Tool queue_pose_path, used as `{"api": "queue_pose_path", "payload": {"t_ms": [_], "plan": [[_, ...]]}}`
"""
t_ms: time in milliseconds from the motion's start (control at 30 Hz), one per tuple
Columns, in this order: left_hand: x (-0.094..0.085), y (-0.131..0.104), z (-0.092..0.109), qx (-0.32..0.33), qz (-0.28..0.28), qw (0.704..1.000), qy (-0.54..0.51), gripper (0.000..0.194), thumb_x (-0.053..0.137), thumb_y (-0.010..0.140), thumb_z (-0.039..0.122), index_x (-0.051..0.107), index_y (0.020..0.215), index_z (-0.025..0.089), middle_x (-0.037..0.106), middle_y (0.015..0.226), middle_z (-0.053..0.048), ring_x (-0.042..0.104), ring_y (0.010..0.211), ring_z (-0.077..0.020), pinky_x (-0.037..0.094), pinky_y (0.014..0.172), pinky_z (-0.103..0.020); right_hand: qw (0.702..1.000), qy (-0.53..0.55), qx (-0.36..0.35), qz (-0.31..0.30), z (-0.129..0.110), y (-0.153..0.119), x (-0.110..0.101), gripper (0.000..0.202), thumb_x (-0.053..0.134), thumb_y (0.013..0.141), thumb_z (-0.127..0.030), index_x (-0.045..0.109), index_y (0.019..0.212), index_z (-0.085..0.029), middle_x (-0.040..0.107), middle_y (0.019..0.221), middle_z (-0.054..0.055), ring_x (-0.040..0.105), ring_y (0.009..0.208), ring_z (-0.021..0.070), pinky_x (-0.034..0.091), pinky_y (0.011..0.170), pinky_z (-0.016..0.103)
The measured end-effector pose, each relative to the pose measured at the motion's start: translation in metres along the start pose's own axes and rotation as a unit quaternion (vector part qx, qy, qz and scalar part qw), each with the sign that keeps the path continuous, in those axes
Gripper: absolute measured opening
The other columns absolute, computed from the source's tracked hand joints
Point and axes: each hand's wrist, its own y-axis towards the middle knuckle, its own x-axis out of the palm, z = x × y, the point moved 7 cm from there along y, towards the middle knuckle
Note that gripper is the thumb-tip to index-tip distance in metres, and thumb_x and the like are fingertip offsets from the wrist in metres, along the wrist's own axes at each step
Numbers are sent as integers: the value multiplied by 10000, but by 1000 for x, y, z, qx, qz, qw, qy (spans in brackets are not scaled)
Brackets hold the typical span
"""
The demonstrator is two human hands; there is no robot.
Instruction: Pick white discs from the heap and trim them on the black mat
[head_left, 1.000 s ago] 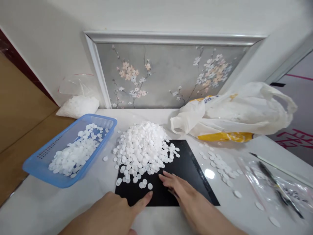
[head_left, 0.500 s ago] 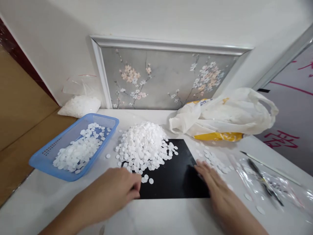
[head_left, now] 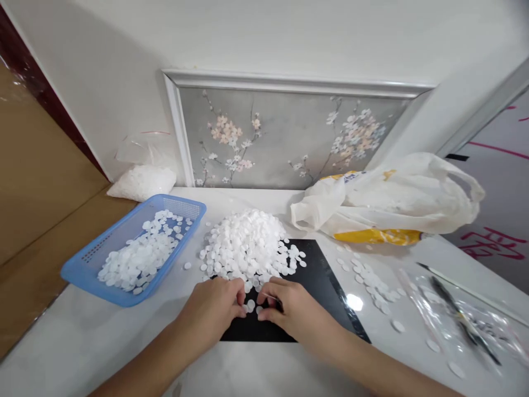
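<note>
A heap of small round white discs lies on a black board, spilling past its left side. At the heap's near edge, my left hand has its fingers curled in and its thumb at a loose disc; what they grip is hidden. Facing it, my right hand bends its fingers and thumb around a small gap, close to another loose disc. Something thin and pale shows between those fingers, too small to name. A few discs lie between both hands' fingertips.
A blue plastic basket with more discs stands at left, before a clear bag of white pieces. Behind right is a white-and-yellow plastic bag. Loose discs, a dark pen-like tool and clear bags lie at right.
My right hand has left the board's right edge and come left to the front of the heap, fingers now bent. My left hand stays by the heap. The view has shifted slightly.
</note>
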Motion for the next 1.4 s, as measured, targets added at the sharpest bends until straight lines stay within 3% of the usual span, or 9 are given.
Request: {"api": "queue_pose_path", "payload": {"t_ms": [267,367,567,667,767,900,1033,1200,1400], "plan": [[-5,-7,-8,30,-56,986,-152,92,499,767,209,456,686,216,428,582,68,355,509,-106,221,454,-230,997,68,31,7,17,-3,1,102,564,765,-94,553,735,-190,477,578,-59,433,514,101,331,485,208],[-6,-4,-7,42,-80,960,-263,70,512,770,214,452,735,215,527,654,62,401,561,-102,286,495,-211,997,61,-39,35,9,-3,1,171,500,821,-76,623,852,-190,569,719,-10,517,582,115,406,542,217],[9,9,-15,28,-113,927,-356,208,555,799,294,569,969,175,678,796,-12,507,562,-103,384,581,-240,985,7,-173,-15,-7,-2,19,236,500,852,-60,684,871,-206,610,841,37,615,709,148,498,669,229],[15,13,-18,21,-110,918,-381,230,510,843,351,609,900,151,686,822,-38,516,560,-95,355,548,-229,992,25,-122,15,0,-2,11,191,509,867,-114,676,831,-198,627,822,40,614,708,156,486,654,245],[16,12,-17,11,-113,908,-403,276,501,861,418,595,899,162,693,820,-37,517,553,-89,300,497,-214,994,107,10,8,18,-3,3,170,501,889,-227,630,785,-193,603,677,5,549,545,125,425,511,230],[11,11,-12,-7,-110,894,-435,309,551,839,458,561,801,151,697,781,-45,517,535,-83,266,459,-202,946,298,117,-49,31,-6,8,241,529,863,-405,511,758,-189,593,635,-26,426,393,58,290,384,188],[15,11,-9,-23,-118,864,-489,359,540,848,484,592,861,129,708,774,-77,566,526,-96,258,423,-197,896,412,144,-77,28,-5,12,412,590,771,-567,473,672,-184,563,554,-41,392,338,41,194,328,180],[27,8,-6,-49,-138,831,-536,442,496,858,549,609,860,122,719,775,-105,638,562,-136,305,434,-200,879,447,142,-84,21,-5,12,426,633,747,-566,481,673,-176,542,491,-65,333,291,15,178,303,176],[27,5,-3,-61,-139,822,-549,500,507,830,599,622,877,114,713,802,-120,671,608,-176,354,463,-223,877,456,127,-84,27,-4,18,462,591,764,-611,486,692,-166,578,552,-32,499,358,58,277,304,152]]}}
